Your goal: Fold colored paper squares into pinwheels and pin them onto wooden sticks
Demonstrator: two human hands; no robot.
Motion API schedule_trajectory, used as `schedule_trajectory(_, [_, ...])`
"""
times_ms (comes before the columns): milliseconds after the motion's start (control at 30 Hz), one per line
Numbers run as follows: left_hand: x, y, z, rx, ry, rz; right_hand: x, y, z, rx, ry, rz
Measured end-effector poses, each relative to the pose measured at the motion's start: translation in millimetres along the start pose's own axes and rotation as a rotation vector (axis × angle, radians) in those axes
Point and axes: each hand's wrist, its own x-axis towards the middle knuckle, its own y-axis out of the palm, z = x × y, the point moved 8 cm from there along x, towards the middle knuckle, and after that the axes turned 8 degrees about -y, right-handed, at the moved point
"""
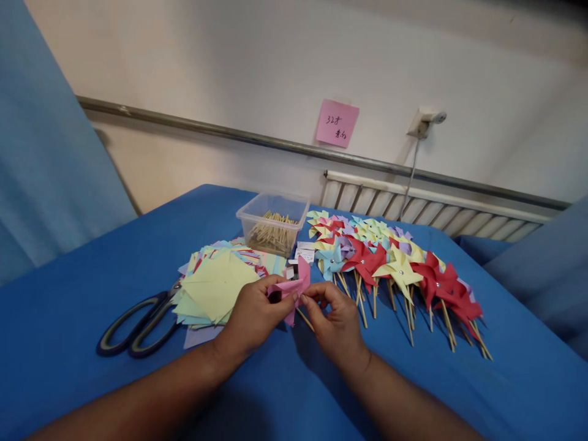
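A pink paper pinwheel [301, 283], its blades partly folded in, is held over the blue table between my two hands. My left hand [256, 311] grips it from the left, thumb on the front near its middle. From the right, my right hand [334, 318] pinches at the pinwheel's centre with thumb and forefinger; any small piece between those fingertips is too small to make out. A thin wooden stick [305, 320] shows just below the paper, between the hands. Behind my left hand lies a stack of cut paper squares [215, 285], pale yellow on top.
Large dark-handled scissors [138, 324] lie left of the stack. A clear plastic box [271, 223] of short wooden sticks stands behind, small white boxes [305, 251] beside it. Several finished pinwheels [399, 269] cover the right side. A radiator [367, 196] and rail line the wall.
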Motion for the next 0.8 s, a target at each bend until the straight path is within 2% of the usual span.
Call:
schedule_trajectory(200, [-0.5, -0.6, -2.0, 0.022, 0.013, -0.002, -1.7, 2.0, -5.8, 0.044, 0.045, -0.011])
schedule_trajectory(467, [0.5, 1.0, 1.8, 0.03, 0.003, 0.014, -1.4, 0.6, 1.9, 0.029, -0.042, -0.016])
schedule_trajectory(800, [-0.6, 0.2, 0.5, 0.04, 0.012, 0.001, -2.3, 1.8, -1.5, 0.037, -0.011, -0.025])
